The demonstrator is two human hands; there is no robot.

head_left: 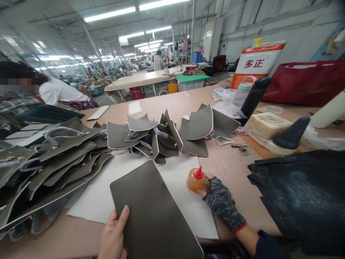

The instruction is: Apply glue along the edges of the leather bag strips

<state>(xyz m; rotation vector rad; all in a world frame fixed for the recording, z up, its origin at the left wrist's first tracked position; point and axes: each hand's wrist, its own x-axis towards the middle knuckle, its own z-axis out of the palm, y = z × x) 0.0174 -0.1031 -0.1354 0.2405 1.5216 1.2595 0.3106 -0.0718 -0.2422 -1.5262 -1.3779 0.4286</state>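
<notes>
My bare left hand (114,232) grips the left edge of a flat olive-grey panel (151,212), thumb on top. The panel lies tilted over white sheets (188,190) on the table. To its right, my right hand (222,201), in a dark fingerless glove with a red cuff, has its fingers round a glue bottle (196,180) with amber contents and a red nozzle. Beyond the panel, several olive-grey pieces (199,122) with pale edges and wrapped handles are heaped up.
Stacked bag pieces (64,158) cover the left side. At the right lie black sheets (302,190), a yellowish block (269,124), a black bottle (254,97) and a dark red bag (304,84). A person in white (60,91) leans at the far left.
</notes>
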